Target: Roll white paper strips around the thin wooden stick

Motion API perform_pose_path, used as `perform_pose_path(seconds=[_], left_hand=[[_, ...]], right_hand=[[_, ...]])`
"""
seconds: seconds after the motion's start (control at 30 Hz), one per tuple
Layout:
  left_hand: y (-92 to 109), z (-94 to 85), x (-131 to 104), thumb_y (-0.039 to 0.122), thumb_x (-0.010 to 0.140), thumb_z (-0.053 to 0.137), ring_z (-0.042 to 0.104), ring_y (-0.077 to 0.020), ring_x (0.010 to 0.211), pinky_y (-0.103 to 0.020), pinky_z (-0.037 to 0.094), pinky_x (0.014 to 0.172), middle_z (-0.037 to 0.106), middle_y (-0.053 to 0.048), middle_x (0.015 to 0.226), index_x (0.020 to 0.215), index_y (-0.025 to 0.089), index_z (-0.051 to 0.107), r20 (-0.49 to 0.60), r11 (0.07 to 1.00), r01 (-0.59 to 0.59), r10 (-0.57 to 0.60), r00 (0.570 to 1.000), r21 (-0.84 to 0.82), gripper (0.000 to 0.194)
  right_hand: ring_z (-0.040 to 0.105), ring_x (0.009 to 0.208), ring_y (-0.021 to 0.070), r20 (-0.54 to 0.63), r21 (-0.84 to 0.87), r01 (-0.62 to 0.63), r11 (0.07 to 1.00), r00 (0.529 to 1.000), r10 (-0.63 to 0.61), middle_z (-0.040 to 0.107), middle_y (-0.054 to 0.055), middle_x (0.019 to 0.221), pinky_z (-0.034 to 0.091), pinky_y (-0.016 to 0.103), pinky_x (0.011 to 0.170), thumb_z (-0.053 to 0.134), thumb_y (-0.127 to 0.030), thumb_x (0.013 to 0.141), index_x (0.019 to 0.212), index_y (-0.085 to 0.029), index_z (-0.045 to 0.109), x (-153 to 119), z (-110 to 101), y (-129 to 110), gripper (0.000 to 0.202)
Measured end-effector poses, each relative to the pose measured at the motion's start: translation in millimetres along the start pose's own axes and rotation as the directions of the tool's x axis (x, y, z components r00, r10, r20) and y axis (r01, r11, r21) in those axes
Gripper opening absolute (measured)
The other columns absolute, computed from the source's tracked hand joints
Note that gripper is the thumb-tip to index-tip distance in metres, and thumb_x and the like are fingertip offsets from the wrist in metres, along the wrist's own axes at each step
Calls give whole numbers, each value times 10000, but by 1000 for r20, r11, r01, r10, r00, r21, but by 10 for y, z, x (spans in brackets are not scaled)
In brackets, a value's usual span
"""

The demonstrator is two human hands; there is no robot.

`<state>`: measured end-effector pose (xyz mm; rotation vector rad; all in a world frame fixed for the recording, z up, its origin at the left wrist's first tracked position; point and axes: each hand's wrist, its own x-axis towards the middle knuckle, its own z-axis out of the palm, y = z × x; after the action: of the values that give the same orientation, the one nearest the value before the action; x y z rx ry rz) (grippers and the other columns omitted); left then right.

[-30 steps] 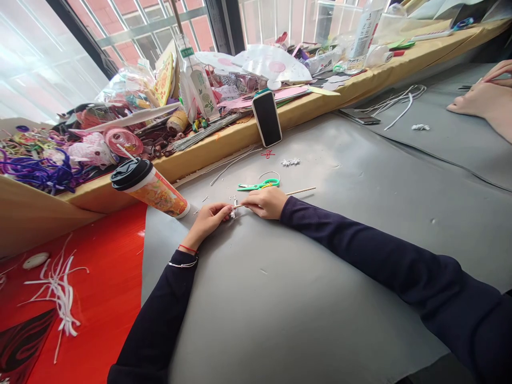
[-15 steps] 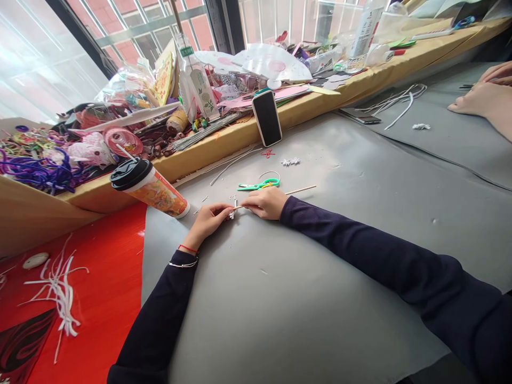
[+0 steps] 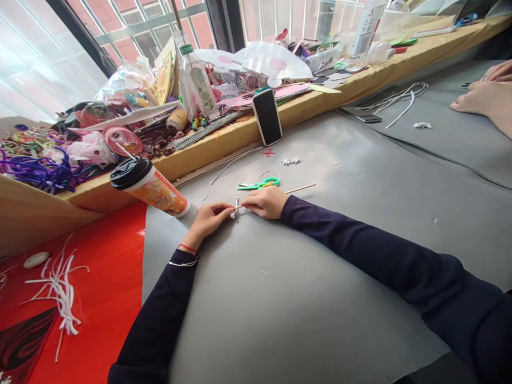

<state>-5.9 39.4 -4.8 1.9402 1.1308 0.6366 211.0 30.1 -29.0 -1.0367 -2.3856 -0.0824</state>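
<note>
My left hand (image 3: 210, 220) pinches a small white paper piece (image 3: 233, 214) above the grey mat (image 3: 280, 288). Close beside it, my right hand (image 3: 265, 202) is closed round a thin wooden stick (image 3: 301, 188), whose left end touches the white piece at my left fingertips. A narrow white strip (image 3: 237, 202) stands up at that end. Just behind my right hand lie green-handled scissors (image 3: 256, 186). Small white scraps (image 3: 205, 197) are scattered behind my left hand. Two white flower-like pieces (image 3: 290, 160) and a small red one (image 3: 268, 152) lie farther back.
A lidded paper cup (image 3: 158, 191) stands at the left and a phone (image 3: 267, 117) leans on the cluttered ledge (image 3: 312, 106). White strips (image 3: 64, 293) lie on the red surface (image 3: 108, 298). Another person's hands (image 3: 486, 96) rest at the far right.
The white strip at the stick's end has shifted slightly and now hangs a little below the stick too. Both hands stay in nearly the same place.
</note>
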Motion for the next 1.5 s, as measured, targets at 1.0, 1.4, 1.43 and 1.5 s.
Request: perform_pose_path(seconds=[1.0,1.4,1.43,1.5], left_hand=[[-54,-9,-8,434,718,628,567,-126,667,-240,457,615,663,-45,801,990,167,660,-20,985,-24,21,1000,-172,383],[-58,-23,-33,371,724,648,590,-153,771,-240,453,664,681,-59,892,931,178,687,-16,987,-55,53,998,-149,286],[-60,-23,-36,375,716,655,592,-153,758,-240,452,659,684,-55,858,915,175,688,-20,988,-37,35,999,-150,285],[-62,-22,-39,381,707,663,592,-151,742,-239,452,649,685,-53,841,890,172,685,-24,988,-18,14,1000,-153,279]], right_hand=[[562,772,160,-101,69,60,996,993,-53,644,47,829,367,267,688,437,-223,866,936,-176,640,43,20,40,220],[565,814,164,-88,113,62,992,995,-52,645,59,870,398,272,734,426,-198,865,937,-157,625,31,19,37,216],[564,813,165,-86,113,61,992,995,-52,645,60,870,397,274,735,426,-196,862,931,-156,625,32,18,38,214],[563,810,167,-84,106,50,993,996,-41,646,63,870,395,275,727,428,-195,855,917,-155,625,33,17,43,210]])
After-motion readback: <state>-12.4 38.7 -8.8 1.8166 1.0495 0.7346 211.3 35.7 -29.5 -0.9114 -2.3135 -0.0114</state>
